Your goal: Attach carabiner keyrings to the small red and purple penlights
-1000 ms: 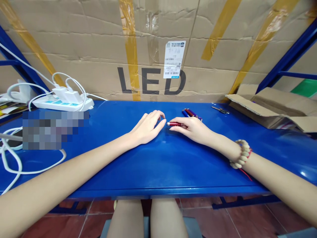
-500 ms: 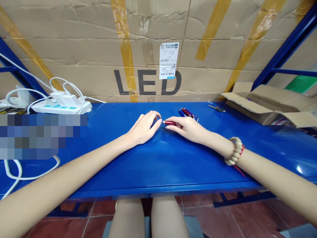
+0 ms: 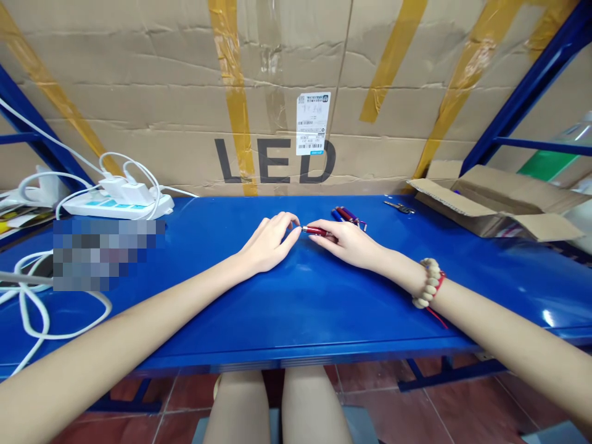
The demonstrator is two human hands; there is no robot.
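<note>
A slim red pen-like tube (image 3: pixel 314 231) with a silver tip is gripped by my right hand (image 3: pixel 354 243), its tip pointing left. Facing it is my left hand (image 3: pixel 272 243), palm down, with thumb and index finger brought together right at that silver tip. Whatever those left fingertips pinch, if anything, is too small to make out. Just behind my right hand lie more pen-like tubes, one blue (image 3: pixel 337 215) and one red (image 3: pixel 346 214), partly covered by the hand. A small metal clip or ring (image 3: pixel 363 226) shows beside them.
A key (image 3: pixel 400 207) rests on the blue table (image 3: pixel 277 320), near an open cardboard box (image 3: pixel 490 203). At left are a white power strip (image 3: pixel 115 206) and loose white cables (image 3: pixel 69 336). A large taped carton (image 3: pixel 176 123) stands behind the table.
The camera view has shifted slightly. Both hands keep almost the same pose, with the red tube's tip still at the left fingertips.
</note>
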